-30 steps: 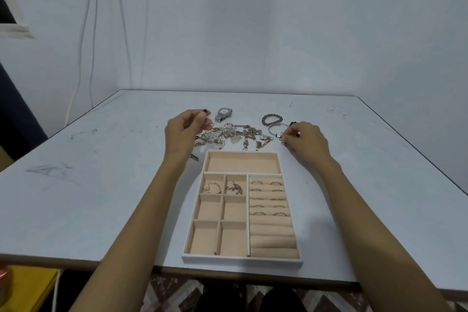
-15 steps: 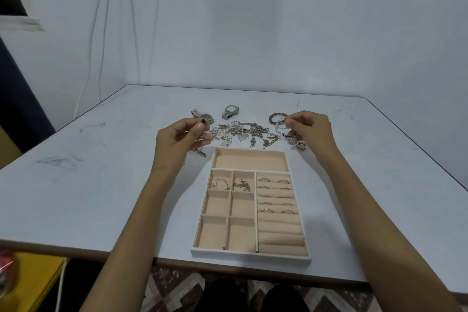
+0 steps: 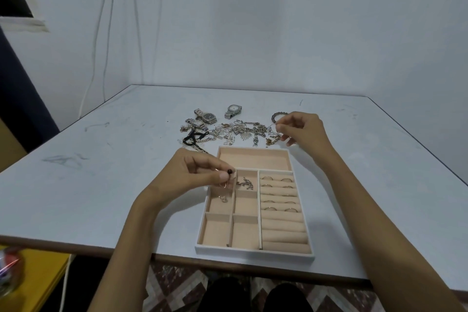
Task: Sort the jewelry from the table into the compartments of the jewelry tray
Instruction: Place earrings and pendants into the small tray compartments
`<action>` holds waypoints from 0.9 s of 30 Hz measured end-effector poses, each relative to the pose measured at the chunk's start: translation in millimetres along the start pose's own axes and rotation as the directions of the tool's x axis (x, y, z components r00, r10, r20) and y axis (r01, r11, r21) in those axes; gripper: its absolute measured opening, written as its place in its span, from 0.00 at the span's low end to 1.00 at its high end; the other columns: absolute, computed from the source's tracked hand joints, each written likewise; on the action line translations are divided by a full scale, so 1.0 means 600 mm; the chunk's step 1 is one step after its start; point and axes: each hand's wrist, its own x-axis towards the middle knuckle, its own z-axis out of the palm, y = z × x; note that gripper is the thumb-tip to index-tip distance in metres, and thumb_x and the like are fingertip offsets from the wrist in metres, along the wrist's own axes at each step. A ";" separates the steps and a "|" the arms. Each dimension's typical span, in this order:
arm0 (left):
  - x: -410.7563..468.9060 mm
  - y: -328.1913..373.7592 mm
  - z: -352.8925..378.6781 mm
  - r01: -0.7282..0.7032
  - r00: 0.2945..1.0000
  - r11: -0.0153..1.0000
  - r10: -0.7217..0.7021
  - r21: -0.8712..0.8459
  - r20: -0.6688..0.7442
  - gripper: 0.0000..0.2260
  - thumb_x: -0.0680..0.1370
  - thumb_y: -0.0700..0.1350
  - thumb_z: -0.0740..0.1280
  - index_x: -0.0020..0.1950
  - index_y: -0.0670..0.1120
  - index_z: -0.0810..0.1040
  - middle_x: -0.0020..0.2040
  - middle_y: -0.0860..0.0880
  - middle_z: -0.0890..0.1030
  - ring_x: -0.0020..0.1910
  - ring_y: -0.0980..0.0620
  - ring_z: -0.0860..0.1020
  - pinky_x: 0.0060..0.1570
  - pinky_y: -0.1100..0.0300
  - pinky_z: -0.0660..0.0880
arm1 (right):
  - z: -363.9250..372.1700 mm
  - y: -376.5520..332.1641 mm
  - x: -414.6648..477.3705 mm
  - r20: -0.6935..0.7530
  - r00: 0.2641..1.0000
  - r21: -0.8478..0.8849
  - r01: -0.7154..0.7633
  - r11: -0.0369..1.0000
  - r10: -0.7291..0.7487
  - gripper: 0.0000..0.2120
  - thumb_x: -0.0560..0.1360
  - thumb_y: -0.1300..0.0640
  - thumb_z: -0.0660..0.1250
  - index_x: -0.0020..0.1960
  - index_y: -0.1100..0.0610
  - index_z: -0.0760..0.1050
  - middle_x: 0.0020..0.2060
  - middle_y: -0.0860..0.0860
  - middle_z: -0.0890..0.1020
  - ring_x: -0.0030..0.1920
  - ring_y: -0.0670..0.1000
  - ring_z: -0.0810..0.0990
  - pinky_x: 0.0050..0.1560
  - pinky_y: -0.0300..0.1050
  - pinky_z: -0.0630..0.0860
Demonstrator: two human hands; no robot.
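Observation:
A pink jewelry tray (image 3: 254,252) lies near the table's front edge. Its ring rolls (image 3: 279,194) hold several rings, and two small upper compartments hold chain pieces (image 3: 245,183). My left hand (image 3: 195,173) hovers over the upper left small compartment and pinches a small ring-shaped piece with a dark bead (image 3: 226,180). My right hand (image 3: 302,130) is behind the tray's right corner and pinches a thin silver hoop (image 3: 273,129) at the right end of the jewelry pile (image 3: 240,132).
Two watches (image 3: 205,116) (image 3: 233,110) lie behind the pile, a dark bracelet (image 3: 278,115) at its right, a black cord piece (image 3: 193,137) at its left. The white table (image 3: 101,172) meets walls behind. A yellow surface (image 3: 38,276) sits lower left.
My left hand has come back from the pile to above the tray's small compartments, carrying a small piece. My right hand has stayed at the pile's right end, now pinching a hoop.

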 end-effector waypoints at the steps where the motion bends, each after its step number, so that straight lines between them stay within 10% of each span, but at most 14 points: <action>1: -0.002 -0.001 -0.002 -0.002 1.000 1.000 0.001 0.026 0.017 0.08 0.68 0.37 0.75 0.45 0.45 0.86 0.43 0.42 0.85 0.45 0.46 0.84 0.48 0.61 0.79 | -0.001 0.001 0.000 -0.004 1.000 -0.002 -0.002 1.000 0.002 0.04 0.72 0.65 0.72 0.42 0.57 0.81 0.34 0.55 0.82 0.32 0.51 0.80 0.34 0.43 0.77; 9: -0.005 -0.008 -0.006 -0.034 0.999 0.974 0.024 0.224 0.047 0.09 0.68 0.49 0.74 0.45 0.47 0.85 0.43 0.46 0.86 0.43 0.49 0.81 0.49 0.50 0.72 | -0.002 -0.004 -0.004 -0.028 1.000 -0.003 0.006 1.000 -0.006 0.05 0.72 0.65 0.72 0.41 0.56 0.80 0.34 0.54 0.82 0.29 0.47 0.79 0.31 0.36 0.76; 18: -0.003 -0.019 -0.012 -0.036 0.996 0.969 0.015 0.245 0.089 0.10 0.66 0.51 0.75 0.42 0.48 0.86 0.44 0.45 0.84 0.48 0.51 0.79 0.47 0.68 0.69 | -0.001 -0.007 -0.008 -0.041 0.999 -0.031 0.002 1.000 -0.003 0.02 0.73 0.65 0.71 0.45 0.61 0.80 0.34 0.54 0.81 0.26 0.43 0.78 0.25 0.31 0.69; 22: 0.000 -0.030 -0.012 -0.063 0.991 0.966 0.029 0.252 0.134 0.12 0.66 0.49 0.75 0.41 0.42 0.85 0.48 0.48 0.83 0.55 0.48 0.77 0.60 0.52 0.69 | 0.001 -0.004 -0.005 -0.037 0.999 -0.055 0.012 0.998 -0.014 0.02 0.73 0.64 0.71 0.44 0.59 0.80 0.34 0.54 0.82 0.29 0.47 0.79 0.30 0.37 0.75; 27: -0.005 -0.033 -0.007 -0.001 0.987 0.980 -0.031 0.198 0.159 0.11 0.63 0.49 0.76 0.38 0.41 0.85 0.55 0.49 0.79 0.60 0.47 0.74 0.58 0.58 0.71 | 0.008 -0.004 -0.006 -0.010 0.999 -0.067 0.035 0.997 -0.036 0.02 0.73 0.64 0.71 0.45 0.60 0.81 0.33 0.53 0.82 0.31 0.50 0.79 0.34 0.42 0.78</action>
